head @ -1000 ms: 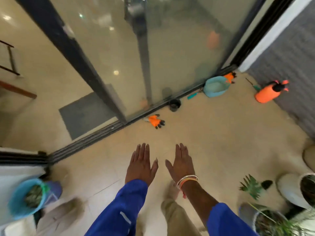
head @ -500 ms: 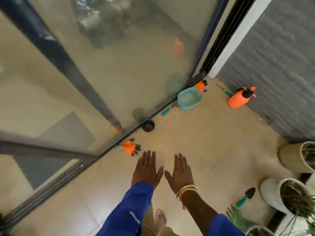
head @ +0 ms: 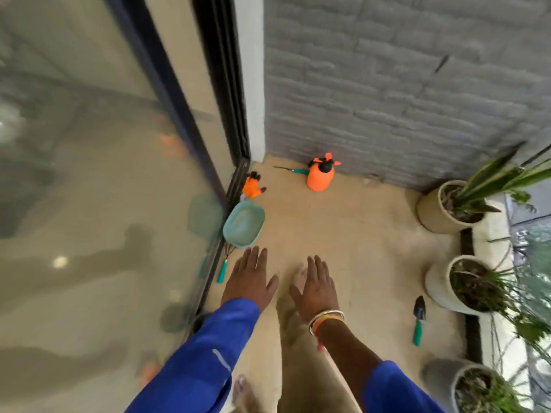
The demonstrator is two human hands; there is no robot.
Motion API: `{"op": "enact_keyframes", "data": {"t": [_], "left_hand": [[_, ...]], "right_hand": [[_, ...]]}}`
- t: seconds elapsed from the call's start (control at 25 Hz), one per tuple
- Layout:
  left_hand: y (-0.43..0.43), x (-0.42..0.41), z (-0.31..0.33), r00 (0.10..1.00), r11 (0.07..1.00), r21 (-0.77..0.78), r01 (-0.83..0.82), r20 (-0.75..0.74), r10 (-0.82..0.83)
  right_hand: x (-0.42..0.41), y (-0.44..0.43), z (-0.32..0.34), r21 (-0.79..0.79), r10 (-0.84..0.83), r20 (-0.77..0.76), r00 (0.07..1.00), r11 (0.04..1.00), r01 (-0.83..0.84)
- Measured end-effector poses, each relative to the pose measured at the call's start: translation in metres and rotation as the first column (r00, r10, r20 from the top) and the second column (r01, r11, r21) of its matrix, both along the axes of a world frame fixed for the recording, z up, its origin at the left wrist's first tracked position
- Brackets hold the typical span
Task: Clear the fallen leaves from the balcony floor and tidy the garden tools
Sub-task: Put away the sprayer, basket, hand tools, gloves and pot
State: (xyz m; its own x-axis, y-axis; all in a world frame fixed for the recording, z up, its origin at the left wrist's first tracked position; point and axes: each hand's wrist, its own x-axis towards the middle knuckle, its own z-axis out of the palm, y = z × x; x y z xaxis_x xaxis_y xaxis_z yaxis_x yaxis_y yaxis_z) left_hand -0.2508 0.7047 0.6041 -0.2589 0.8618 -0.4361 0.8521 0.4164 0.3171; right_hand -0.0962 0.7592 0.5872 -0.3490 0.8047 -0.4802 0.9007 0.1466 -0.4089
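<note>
While both my hands hover flat and empty over the balcony floor [head: 357,248], fingers straight and gripping nothing, the nearest tool is the teal-handled hand rake [head: 223,269]. It lies at the floor's left edge beside the door track [head: 238,177], just left of my left hand [head: 249,281]. Its long axis runs along the track, handle toward me and tines up against the teal basin [head: 244,225]. The trowel [head: 419,320] lies well right of my right hand [head: 316,286], near a white pot [head: 438,281], with its handle toward me too. I'd take the rake with my left hand first. The mid-floor is open. The orange glove [head: 252,186] and orange sprayer [head: 320,175] sit at the far corner by the brick wall [head: 387,84]. I can't make out any leaves.
</note>
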Motion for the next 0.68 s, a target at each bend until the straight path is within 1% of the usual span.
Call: {"op": "enact_keyframes", "data": {"t": [0.08, 0.16, 0.24, 0.32, 0.4, 0.48, 0.6, 0.68], "left_hand": [[0.061, -0.007, -0.014, 0.999, 0.999, -0.018, 0.027, -0.024, -0.028], [0.125, -0.010, -0.028, 0.998, 0.995, -0.081, 0.056, -0.016, -0.058], [0.192, -0.014, -0.041, 0.993, 0.986, -0.123, 0.116, -0.016, -0.119], [0.258, -0.020, -0.062, 0.991, 0.983, -0.129, 0.133, 0.036, -0.130], [0.319, -0.024, -0.084, 0.991, 0.989, -0.105, 0.105, 0.090, -0.095], [0.381, -0.031, -0.125, 0.989, 0.989, -0.105, 0.104, 0.117, -0.092], [0.473, -0.039, -0.215, 0.977, 0.978, -0.144, 0.151, 0.174, -0.125], [0.527, -0.044, -0.272, 0.973, 0.976, -0.158, 0.148, 0.198, -0.116]], "right_hand": [[-0.011, 0.055, -0.013, -0.035, -0.036, -0.018, 0.999, 0.999, 0.036], [-0.024, 0.123, -0.025, -0.083, -0.073, -0.030, 0.997, 0.994, 0.070], [-0.032, 0.186, -0.033, -0.085, -0.112, -0.045, 0.993, 0.991, 0.108], [-0.034, 0.250, -0.049, -0.085, -0.148, -0.037, 0.988, 0.986, 0.144], [-0.033, 0.303, -0.076, -0.099, -0.196, -0.025, 0.980, 0.976, 0.193], [-0.035, 0.353, -0.115, -0.124, -0.248, -0.025, 0.968, 0.962, 0.243], [-0.044, 0.420, -0.195, -0.158, -0.313, -0.017, 0.949, 0.938, 0.307], [-0.055, 0.455, -0.253, -0.195, -0.357, -0.032, 0.933, 0.918, 0.345]]}}
